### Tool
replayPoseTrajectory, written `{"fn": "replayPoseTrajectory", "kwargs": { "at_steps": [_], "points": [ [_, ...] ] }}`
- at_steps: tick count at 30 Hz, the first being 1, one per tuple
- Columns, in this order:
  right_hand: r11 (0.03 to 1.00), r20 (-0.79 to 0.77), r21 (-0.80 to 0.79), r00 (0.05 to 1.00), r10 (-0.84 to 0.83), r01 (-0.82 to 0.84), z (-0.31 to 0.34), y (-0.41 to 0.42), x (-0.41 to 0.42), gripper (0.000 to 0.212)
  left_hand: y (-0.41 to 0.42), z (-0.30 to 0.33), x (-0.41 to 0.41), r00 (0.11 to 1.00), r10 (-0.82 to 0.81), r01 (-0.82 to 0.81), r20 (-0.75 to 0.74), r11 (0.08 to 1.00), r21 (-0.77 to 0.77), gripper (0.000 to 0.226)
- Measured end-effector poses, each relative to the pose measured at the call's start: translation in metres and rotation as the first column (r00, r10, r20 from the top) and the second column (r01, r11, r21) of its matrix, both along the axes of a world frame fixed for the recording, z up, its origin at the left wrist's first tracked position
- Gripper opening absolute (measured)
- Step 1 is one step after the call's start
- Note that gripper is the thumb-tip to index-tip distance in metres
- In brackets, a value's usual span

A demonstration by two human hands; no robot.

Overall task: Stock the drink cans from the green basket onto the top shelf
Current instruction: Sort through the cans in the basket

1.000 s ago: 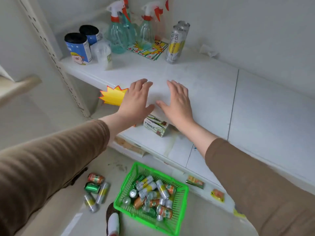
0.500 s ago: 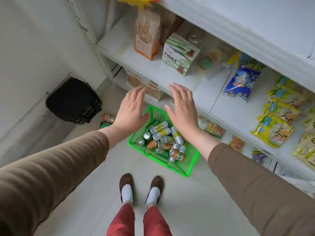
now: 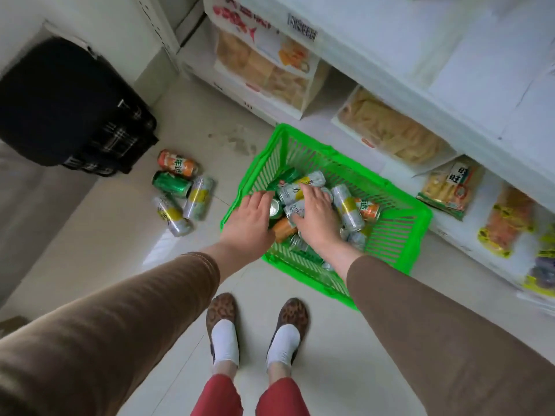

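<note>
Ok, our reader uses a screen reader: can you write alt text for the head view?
Both hands, left hand and right hand, reach down into a green basket of drink cans on the floor beside stocked shelves. Four loose cans lie left of the basket, near a black bag.

Cans (image 3: 347, 211) in basket (image 3: 399, 235) before shelves (image 3: 450, 85); loose cans (image 3: 180, 196) left on floor (image 3: 120, 235)

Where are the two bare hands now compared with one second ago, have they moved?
Yes. Both went down: the left hand and right hand are now in the green plastic basket on the cans.
</note>
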State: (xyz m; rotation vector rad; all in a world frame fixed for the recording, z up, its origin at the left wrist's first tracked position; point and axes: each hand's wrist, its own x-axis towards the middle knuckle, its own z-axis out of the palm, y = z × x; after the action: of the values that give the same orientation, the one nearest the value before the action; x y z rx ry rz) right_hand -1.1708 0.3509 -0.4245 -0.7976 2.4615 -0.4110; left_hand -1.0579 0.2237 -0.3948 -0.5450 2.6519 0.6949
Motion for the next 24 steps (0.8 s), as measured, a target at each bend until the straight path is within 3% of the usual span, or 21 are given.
{"fn": "replayPoseTrajectory", "kwargs": {
  "at_steps": [8,15,19,24],
  "points": [
    [0.950,0.048,0.148,0.961,0.272,-0.276,-0.119,-0.027,0.008,0.077,-0.001,-0.099,-0.009,0.990,0.079,-0.087,0.118,0.994,0.064,0.080],
    [0.895,-0.059,0.278,0.923,0.379,-0.350,-0.161,-0.056,0.009,0.034,-0.009,-0.131,-0.004,0.991,0.060,-0.074,0.117,0.990,0.119,0.090],
    [0.934,-0.051,0.204,0.949,0.310,-0.294,-0.139,-0.054,0.004,0.049,-0.012,-0.111,0.002,0.991,0.053,-0.069,0.125,0.990,0.125,0.094],
    [0.993,-0.019,0.080,0.995,0.093,-0.091,-0.031,-0.046,-0.011,0.074,-0.023,-0.025,-0.003,0.989,0.079,-0.093,0.125,0.989,0.114,0.096]
  ]
}}
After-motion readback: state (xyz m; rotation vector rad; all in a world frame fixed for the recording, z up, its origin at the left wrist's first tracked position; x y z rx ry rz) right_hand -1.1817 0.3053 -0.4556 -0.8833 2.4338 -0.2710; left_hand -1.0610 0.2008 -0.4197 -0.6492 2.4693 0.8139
